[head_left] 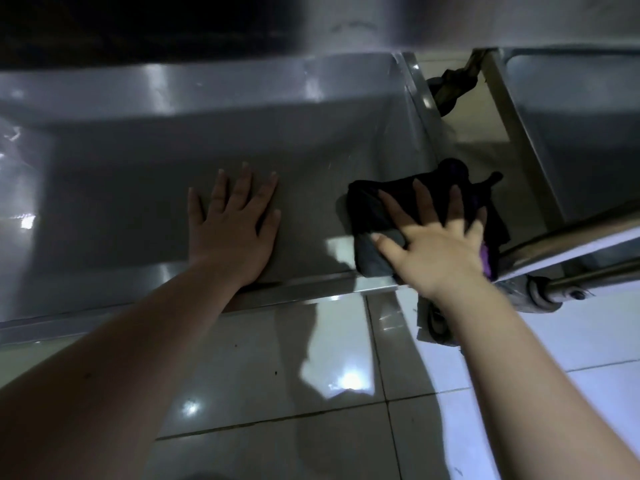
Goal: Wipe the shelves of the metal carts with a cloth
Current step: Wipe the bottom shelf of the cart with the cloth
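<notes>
left hand (235,233): you are resting it flat on the shelf (131,174), fingers (243,183) spread wide, holding nothing | right hand (438,252): you are pressing it on the dark cloth (367,202), fingers straight and splayed | cloth: lying at the shelf's right front corner, just beside the second cart (571,140) | floor (277,375): tiles are gleaming below

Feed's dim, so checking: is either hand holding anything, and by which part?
Nothing is gripped. The right hand presses flat on top of the dark cloth; the left hand rests flat on the bare shelf.
</notes>
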{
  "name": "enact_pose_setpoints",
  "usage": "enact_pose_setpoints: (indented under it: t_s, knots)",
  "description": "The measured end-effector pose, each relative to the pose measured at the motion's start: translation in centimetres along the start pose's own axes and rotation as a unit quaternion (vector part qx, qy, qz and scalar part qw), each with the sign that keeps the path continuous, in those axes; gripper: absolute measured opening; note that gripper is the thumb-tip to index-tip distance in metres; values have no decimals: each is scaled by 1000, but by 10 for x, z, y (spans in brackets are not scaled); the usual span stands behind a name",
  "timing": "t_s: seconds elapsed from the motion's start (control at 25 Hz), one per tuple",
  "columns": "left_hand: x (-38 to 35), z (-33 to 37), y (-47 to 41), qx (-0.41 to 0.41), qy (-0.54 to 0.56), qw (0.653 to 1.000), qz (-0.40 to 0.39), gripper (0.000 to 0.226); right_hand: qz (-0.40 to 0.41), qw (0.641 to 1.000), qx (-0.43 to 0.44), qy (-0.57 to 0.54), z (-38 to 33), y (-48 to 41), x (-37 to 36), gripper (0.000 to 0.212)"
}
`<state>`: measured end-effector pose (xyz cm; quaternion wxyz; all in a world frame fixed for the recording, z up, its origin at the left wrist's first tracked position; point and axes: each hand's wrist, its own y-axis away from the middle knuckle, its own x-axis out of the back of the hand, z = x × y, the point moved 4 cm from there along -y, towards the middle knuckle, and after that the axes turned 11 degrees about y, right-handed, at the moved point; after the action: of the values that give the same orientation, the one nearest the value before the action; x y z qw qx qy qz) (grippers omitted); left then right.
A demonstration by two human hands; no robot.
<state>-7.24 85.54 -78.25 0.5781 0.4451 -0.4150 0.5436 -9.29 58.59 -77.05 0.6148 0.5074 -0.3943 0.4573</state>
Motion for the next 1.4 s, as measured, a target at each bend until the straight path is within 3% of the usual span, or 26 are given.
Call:
enact_pose_setpoints:
  t_s: [0.16,0.32,0.48,0.68,0.96,1.08,1.2,1.4]
  knots:
    - [0,0,-3,-19,10,999,-27,55,48,998,43,-15,-81,13,5,67]
    - [21,-46,-9,-12,91,996,-22,52,61,997,48,-18,-85,12,8,64]
    - [28,-106,8,-1,0,1000,-10,54,29,998,33,-41,-94,19,7,65]
    - [27,-102,9,-13,-14,1000,16,57,106,989,105,-1,-175,48,12,67]
    - [27,-99,10,-16,-4,1000,12,58,27,993,114,-14,-200,-129,68,65]
    - [29,-100,5,-14,9,1000,15,57,-11,994,109,-16,-211,-156,86,69]
    - [28,-102,4,-8,18,1000,16,56,-3,994,102,-48,-208,-116,76,69]
    - [25,-102,4,-21,14,999,26,55,94,989,113,-22,-178,21,21,66]
